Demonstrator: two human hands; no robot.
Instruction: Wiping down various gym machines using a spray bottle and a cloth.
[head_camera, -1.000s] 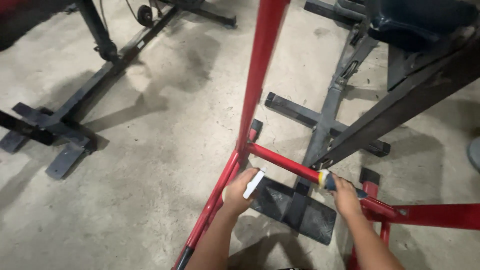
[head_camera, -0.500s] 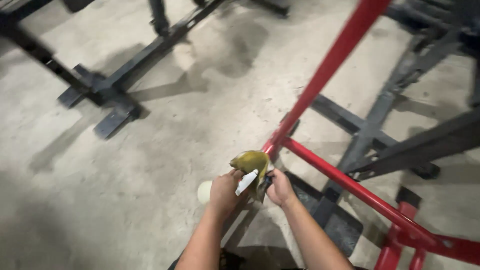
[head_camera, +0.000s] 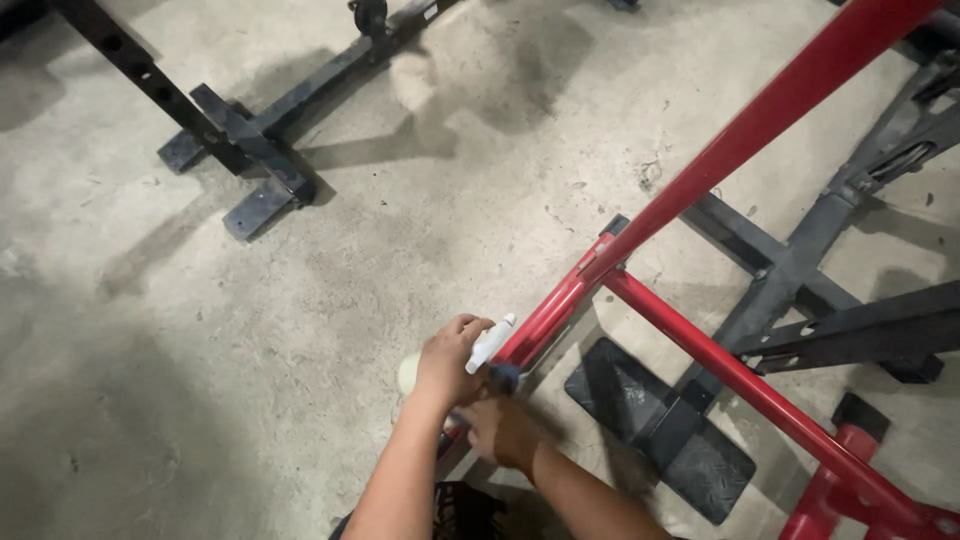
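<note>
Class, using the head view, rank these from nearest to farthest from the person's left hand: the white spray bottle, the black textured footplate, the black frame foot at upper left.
1. White spray bottle: held in the left hand.
2. Black textured footplate: on the floor, to its right.
3. Black frame foot: far upper left.

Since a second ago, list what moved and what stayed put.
The right hand left the red crossbar and moved down to the lower red bar by the left hand; its cloth is barely visible now. The left hand still holds the white spray bottle.
</note>
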